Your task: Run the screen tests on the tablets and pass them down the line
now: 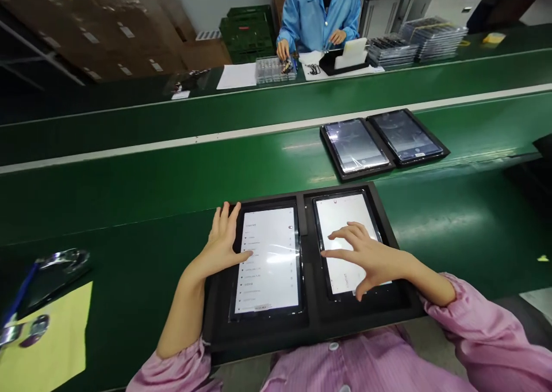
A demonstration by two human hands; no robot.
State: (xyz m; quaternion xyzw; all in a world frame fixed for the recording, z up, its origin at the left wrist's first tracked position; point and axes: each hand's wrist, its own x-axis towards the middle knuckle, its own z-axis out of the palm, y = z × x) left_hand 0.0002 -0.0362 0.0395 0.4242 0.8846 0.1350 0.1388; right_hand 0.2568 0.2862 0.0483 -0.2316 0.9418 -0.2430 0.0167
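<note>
Two tablets lie side by side in a black foam tray (313, 277) at the table's near edge. The left tablet (276, 277) is lit and shows a white page with a list of lines. My left hand (224, 239) is spread at its left side, the thumb over the screen and the other fingers along the tray's edge. Over the right tablet (345, 208), lit mostly white, is my right hand (364, 254), its fingers apart and part of the screen hidden beneath it. Neither hand holds anything.
Beyond my tray, another black tray (342, 176) holds two tablets with darker screens. A yellow sheet (64, 340) and a clear-and-black object (60, 271) lie at left. Across the green belt (172, 168), a person in a blue jacket (319, 12) works beside stacked clear trays (433, 35).
</note>
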